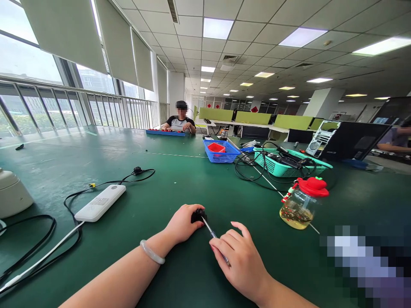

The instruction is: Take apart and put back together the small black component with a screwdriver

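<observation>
- Left of the frame: an oblong white plastic device [101,203] lies on the dark green table [180,179], well apart from the work; its cables are best left outside the forearm's path.
- Centre: the left hand [183,222] pinches a small black part [196,215] between fingers above and thumb below, low over the table. Bracing that wrist on the surface should steady the grip.
- Just right of it: a slim tool with a metal shaft [209,228] slants up-left, its tip at the part; exact seating is too small to tell. Line up shaft and contact point before pressing, with the thumb clear of a slip.
- Lower centre-right: the right hand [239,259] pinches the tool between thumb and forefinger, little finger raised. Light, even pressure should suit such a small piece.
- Right: a clear glass jar with a red lid [298,209] stands apart; mind the elbow.
</observation>
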A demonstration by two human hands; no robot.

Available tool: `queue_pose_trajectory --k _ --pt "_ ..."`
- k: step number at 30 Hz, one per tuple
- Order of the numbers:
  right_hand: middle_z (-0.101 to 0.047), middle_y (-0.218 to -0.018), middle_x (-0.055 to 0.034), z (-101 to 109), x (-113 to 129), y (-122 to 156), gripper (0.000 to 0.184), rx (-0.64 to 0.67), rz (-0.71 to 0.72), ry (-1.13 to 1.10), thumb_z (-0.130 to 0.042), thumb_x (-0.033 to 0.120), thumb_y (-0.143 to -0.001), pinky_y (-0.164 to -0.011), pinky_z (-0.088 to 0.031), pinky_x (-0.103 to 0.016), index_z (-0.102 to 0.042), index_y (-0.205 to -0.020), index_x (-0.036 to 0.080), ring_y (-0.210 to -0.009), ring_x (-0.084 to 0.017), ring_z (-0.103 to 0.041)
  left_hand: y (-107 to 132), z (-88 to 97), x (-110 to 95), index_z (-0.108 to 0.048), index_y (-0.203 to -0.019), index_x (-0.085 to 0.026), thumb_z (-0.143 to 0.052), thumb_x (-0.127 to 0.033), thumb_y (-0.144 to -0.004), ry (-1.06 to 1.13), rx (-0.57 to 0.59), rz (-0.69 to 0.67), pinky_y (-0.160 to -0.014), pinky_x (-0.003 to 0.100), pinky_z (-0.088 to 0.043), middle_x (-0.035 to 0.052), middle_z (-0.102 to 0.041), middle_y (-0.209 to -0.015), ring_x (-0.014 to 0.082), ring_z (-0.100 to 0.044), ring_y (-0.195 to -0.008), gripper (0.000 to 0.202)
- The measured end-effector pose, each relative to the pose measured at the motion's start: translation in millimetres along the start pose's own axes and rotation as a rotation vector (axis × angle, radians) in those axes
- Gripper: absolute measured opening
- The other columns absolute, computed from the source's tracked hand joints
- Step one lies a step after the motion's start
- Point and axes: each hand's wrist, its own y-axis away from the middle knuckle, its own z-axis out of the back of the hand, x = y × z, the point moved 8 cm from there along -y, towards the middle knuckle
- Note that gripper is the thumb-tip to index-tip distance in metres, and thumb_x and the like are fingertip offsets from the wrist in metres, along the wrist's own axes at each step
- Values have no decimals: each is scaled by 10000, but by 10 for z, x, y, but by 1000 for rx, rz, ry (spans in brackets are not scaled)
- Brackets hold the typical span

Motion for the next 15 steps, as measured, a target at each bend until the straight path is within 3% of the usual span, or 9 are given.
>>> queue_pose_trajectory --k 7,15 --pt "-640 -743 8 -53 -105 27 194 32 -78 -22 -458 129 -921 -981 -341 -445 -620 -970 223 -695 -150 -586 5 -1 13 -592 -1238 -275 -674 -255 -732 2 0 26 -944 364 -472 54 -673 -1062 230 -607 -1026 513" --pt "-700 -842 -19 -109 -299 29 221 62 -216 -116 -473 147 -904 -905 -436 -436 -604 -1064 223 -726 -175 -641 0 -22 -28 -590 -1231 -262 -646 -253 -752 19 22 -40 -987 374 -453 42 -689 -1138 240 -579 -1098 482"
